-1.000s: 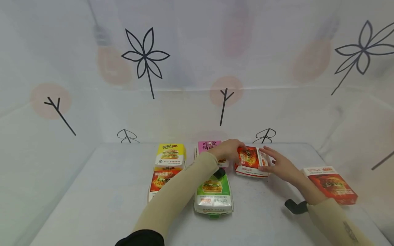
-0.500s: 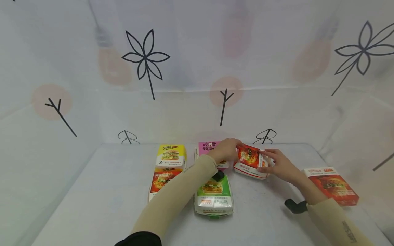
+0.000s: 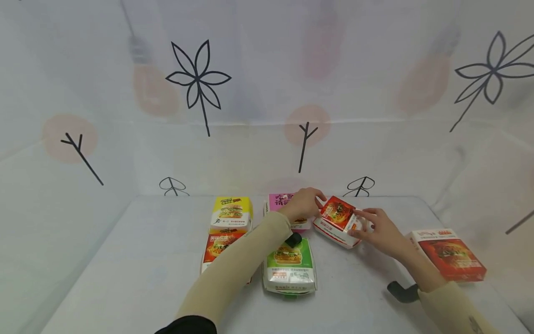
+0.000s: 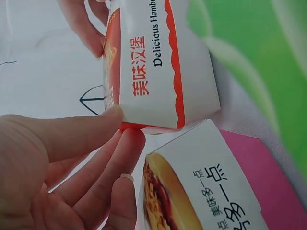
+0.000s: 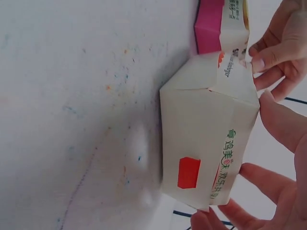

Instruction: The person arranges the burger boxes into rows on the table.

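A red-and-white burger box [image 3: 337, 213] sits turned at an angle on the white table, between my two hands. My left hand [image 3: 303, 203] pinches its near-left corner with thumb and fingertips; the left wrist view shows the thumb on top of the box's [image 4: 144, 62] edge. At the other end my right hand [image 3: 380, 232] grips it; in the right wrist view the thumb and spread fingers lie along the upper edge of the box's [image 5: 206, 129] plain white side. Just left stands a pink burger box [image 3: 278, 200], partly hidden by my left hand, its corner right beside the red-and-white box.
A green burger box [image 3: 289, 269] stands in front of the pink one. Further left are a yellow box [image 3: 231, 211] and a red box [image 3: 218, 243], the latter partly behind my left sleeve. Another red box [image 3: 452, 253] lies at the right, beyond my right forearm.
The red-and-white burger box has turned, its left end swinging back and its right end coming nearer, and has shifted slightly left. Both hands follow it; the other boxes stay put.
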{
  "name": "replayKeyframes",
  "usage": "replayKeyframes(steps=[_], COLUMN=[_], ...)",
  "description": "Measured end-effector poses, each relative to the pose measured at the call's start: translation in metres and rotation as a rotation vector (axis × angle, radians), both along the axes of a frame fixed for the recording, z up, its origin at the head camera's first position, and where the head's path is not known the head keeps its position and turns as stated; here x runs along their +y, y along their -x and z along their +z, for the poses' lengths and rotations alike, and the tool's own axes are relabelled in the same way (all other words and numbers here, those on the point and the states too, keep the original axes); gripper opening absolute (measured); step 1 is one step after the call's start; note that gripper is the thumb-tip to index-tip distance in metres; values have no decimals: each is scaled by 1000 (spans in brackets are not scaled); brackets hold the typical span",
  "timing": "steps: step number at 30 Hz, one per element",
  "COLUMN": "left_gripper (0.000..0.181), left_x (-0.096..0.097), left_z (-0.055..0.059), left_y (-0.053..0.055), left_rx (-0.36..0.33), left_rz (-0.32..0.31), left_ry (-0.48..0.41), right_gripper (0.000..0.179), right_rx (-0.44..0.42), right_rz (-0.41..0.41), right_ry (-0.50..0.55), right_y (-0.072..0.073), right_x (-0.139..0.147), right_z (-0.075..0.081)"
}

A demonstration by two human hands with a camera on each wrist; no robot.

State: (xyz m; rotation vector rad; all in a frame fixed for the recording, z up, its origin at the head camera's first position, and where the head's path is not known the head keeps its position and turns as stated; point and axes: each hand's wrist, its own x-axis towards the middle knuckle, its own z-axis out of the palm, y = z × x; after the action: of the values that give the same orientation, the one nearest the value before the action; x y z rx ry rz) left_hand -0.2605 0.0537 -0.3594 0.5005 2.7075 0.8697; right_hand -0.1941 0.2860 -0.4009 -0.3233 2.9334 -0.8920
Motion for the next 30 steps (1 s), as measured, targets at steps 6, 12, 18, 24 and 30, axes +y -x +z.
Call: replayKeyframes(steps=[6,12,18,24,30], left_gripper=[39,37,39,40,43], left_x=[0,1,2,2,-1], left_z=[0,0,1,5,5], left_y=[-1,-1,1,-1,-2], left_rx=[-15,-10,-19,-37,-65], left_rz=[26,6,-28,-62,-66], left_ry=[-11,-22,-19,-9,-34], right_gripper=[77,59,58,60,64], right_rx=[27,43,66,75,59], right_rz=[-6,12,39,44,43], right_ry=[-23,-4,-17,-28,-17], right_y=[-12,-21,-26,-28,-26], right_x=[-3,-1,3,6,8], right_z=[-2,-2,-4,-3,-4])
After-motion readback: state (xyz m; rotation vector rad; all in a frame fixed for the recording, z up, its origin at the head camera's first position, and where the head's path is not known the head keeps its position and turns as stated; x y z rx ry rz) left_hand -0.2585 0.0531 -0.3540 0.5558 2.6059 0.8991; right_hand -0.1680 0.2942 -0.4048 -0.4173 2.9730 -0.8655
